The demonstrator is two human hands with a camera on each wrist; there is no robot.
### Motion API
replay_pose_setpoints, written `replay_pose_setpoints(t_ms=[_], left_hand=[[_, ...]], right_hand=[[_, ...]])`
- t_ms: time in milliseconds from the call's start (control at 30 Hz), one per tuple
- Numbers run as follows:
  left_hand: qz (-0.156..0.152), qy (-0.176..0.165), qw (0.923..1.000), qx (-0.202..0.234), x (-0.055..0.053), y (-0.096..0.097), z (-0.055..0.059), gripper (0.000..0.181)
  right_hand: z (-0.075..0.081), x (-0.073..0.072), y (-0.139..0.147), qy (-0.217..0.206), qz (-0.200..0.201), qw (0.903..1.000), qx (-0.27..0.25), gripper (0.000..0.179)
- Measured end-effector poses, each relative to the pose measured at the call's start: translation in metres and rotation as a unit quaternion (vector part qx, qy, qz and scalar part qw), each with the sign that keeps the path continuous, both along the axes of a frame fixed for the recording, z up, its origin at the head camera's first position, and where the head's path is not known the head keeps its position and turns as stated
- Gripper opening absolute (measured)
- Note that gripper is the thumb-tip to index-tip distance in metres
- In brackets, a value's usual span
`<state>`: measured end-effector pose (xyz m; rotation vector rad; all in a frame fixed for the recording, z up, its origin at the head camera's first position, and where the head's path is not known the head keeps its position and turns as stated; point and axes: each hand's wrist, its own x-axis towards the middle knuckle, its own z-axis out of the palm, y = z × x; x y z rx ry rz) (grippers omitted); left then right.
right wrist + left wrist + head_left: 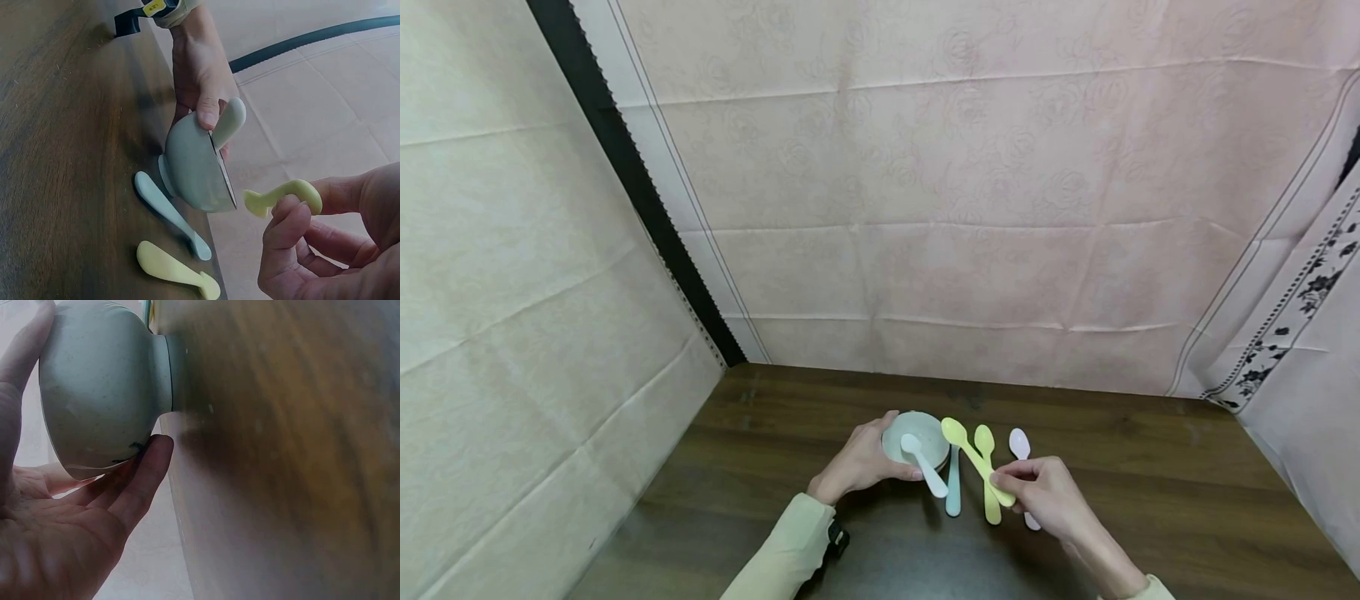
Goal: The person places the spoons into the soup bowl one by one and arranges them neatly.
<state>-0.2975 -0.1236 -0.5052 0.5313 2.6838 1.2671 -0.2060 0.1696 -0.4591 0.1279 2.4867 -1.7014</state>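
Note:
My left hand [868, 457] grips a pale green bowl [934, 427] by its side, thumb at the rim and fingers round the wall. Inside the bowl leans a pale blue-green spoon [929, 475], its handle sticking out over the rim. My right hand [1051, 497] pinches a yellow spoon [284, 195] by its handle end between thumb and fingers. This spoon is raised above the table, its bowl end pointing toward the green bowl. Beneath it lies a second yellow spoon [989, 487]. Between that one and the bowl is a blue-green spoon [953, 487].
A pale lilac spoon [1020, 444] lies on the wooden table [760, 500] at the right, partly covered by my right hand. Patterned cloth [962, 208] hangs behind the table's far edge, and more cloth [535, 333] hangs at the left.

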Motion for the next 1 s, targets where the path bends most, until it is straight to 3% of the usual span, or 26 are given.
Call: replay_pose_setpoints(t_ms=[1000], left_hand=[[-0.001,-0.002,1.0000,-0.001,0.000,0.000,-0.001,0.115]], right_hand=[[-0.009,-0.014,-0.020,0.001,0.002,1.0000,-0.003,0.016]])
